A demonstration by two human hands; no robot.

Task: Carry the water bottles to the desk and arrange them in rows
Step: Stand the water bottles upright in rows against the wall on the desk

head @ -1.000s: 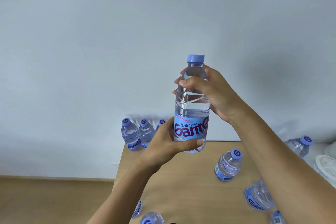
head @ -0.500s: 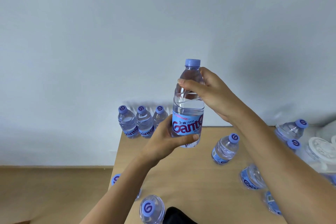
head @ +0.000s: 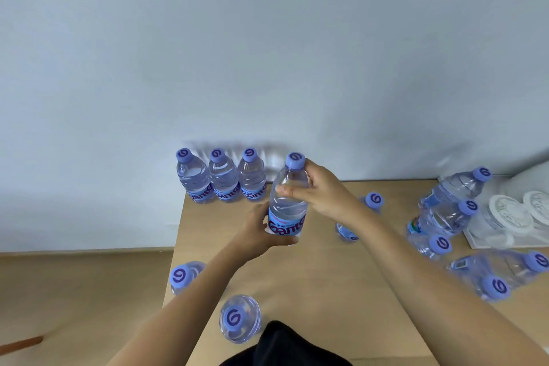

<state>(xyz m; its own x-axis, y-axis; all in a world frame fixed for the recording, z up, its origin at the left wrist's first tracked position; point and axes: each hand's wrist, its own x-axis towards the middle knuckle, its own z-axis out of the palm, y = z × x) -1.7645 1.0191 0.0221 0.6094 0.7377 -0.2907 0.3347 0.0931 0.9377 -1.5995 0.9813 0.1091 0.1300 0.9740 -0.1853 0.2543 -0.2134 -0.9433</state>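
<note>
I hold one clear water bottle [head: 289, 205] with a blue cap and blue label upright over the wooden desk [head: 312, 276]. My left hand [head: 257, 232] grips its base at the label; my right hand [head: 322, 190] grips its shoulder just below the cap. It hangs just right of a row of three upright bottles [head: 222, 178] standing against the wall at the desk's back left corner. Several more bottles [head: 442, 211] stand or lie scattered at the right of the desk.
Two upright bottles [head: 239, 318] stand near the desk's front left edge. Another bottle [head: 372, 202] stands behind my right forearm. A white tray with round white lids [head: 514, 214] sits at the far right. A dark cloth [head: 285, 345] shows at the bottom. Wooden floor lies to the left.
Both hands have brought the bottle down and toward the back of the desk, to the right end of the row of three. The view has tilted down, showing more of the desk.
</note>
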